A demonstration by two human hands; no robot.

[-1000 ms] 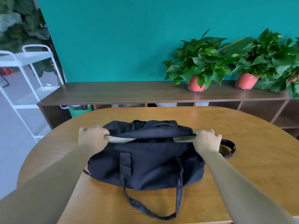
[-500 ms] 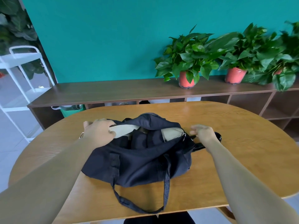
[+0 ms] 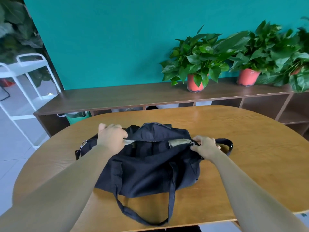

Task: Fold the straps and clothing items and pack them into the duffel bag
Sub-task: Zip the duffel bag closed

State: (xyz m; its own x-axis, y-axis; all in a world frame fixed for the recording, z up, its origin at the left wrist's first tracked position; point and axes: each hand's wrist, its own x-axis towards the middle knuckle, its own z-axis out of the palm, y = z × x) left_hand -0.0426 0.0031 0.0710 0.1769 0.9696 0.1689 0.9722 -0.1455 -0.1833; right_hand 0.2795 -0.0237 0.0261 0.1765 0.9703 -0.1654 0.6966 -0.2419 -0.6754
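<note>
Bag black, mid desk, top open; left hand grips left rim; right hand pinches zipper pull at right end; guess: zipping shut; next, pull leftward.

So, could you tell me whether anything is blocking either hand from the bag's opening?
Nothing visible does. The left hand and right hand already grip the two ends of the duffel bag opening.
</note>
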